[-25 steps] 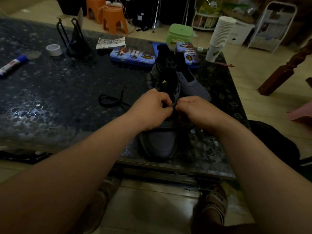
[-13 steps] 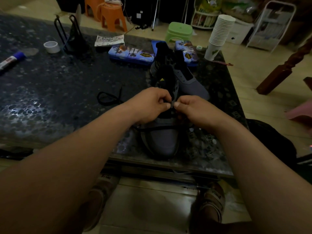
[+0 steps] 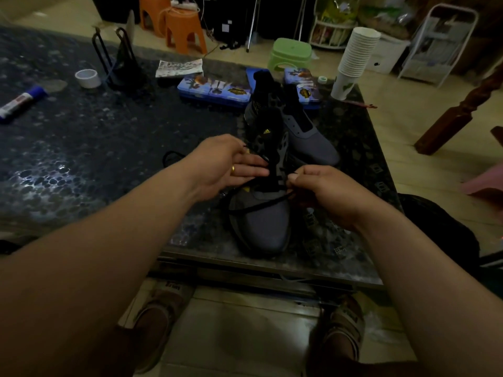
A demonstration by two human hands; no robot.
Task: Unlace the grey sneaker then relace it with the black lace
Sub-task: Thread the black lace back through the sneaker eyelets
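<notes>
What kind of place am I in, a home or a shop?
Probably a home living room: plastic stools on the floor, stacked paper cups on the table, a wire rack behind.

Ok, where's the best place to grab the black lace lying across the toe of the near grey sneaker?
Pinch the black lace mid-span, where it crosses the toe of the grey sneaker, coming from above with a fingertip grip. That stretch lies exposed on the rounded upper, and its right end seems pinched in the right hand.

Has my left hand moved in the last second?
Yes. The left hand has drawn left off the middle of the grey sneaker, away from the right hand; its fingers, curled before, are now straight.
</notes>
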